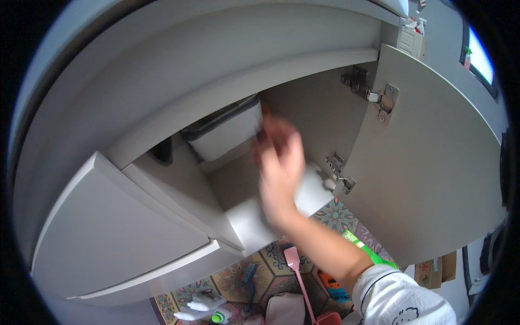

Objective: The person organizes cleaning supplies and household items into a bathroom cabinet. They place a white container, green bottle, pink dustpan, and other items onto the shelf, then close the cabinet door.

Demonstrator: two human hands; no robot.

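My right hand (280,158), blurred by motion, reaches into an open cabinet. Its fingers are by the right end of a white bin with a dark grey rim (229,132). Whether they touch or grip the bin cannot be told. The bin sits at the back of the compartment, its top partly hidden by the cabinet's upper edge. Below my wrist lies the pale cabinet floor (252,223). On the right the cabinet door (422,162) stands swung out on metal hinges (382,99). My left hand is out of view.
Left of the opening is a closed cabinet door (122,227). On the patterned floor (280,260) are white bottles (203,302), a blue brush (250,276), a pink long-handled tool (298,272), a pale pouch (286,308) and a green package (367,250). Cardboard boxes (436,271) stand behind the door.
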